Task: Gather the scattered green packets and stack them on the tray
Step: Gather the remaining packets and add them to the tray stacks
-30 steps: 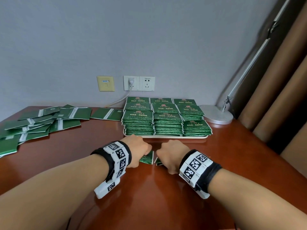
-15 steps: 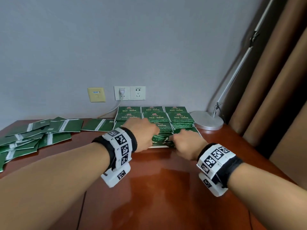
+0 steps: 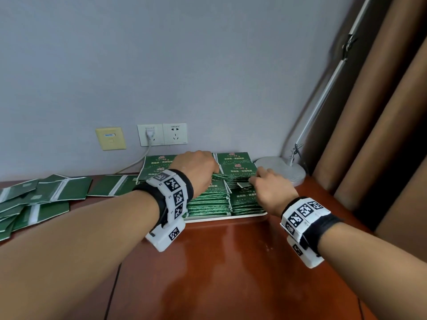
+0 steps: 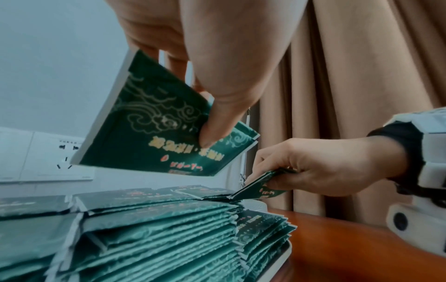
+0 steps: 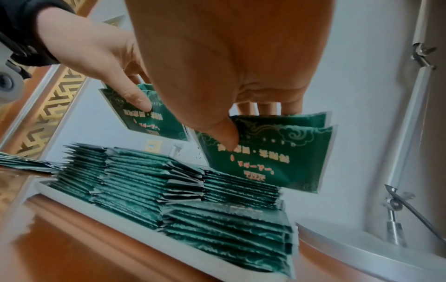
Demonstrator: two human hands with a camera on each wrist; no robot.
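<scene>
Stacks of green packets (image 3: 209, 200) fill the white tray (image 3: 221, 218) against the wall. My left hand (image 3: 196, 172) hovers over the middle stacks and pinches a small bunch of green packets (image 4: 154, 126) between thumb and fingers. My right hand (image 3: 270, 188) is over the right stacks and pinches its own bunch of green packets (image 5: 267, 150), held a little above the pile. Scattered green packets (image 3: 46, 195) lie on the table at the left.
A lamp's round metal base (image 3: 280, 168) stands right of the tray, its arm rising along the brown curtain (image 3: 381, 112). Wall sockets (image 3: 161, 134) with a plugged cable sit behind the tray. Red-brown table (image 3: 219, 273) lies in front.
Both hands lifted packets from the table in front of the tray and carried them forward over the stacks; the view has moved closer to the tray.
</scene>
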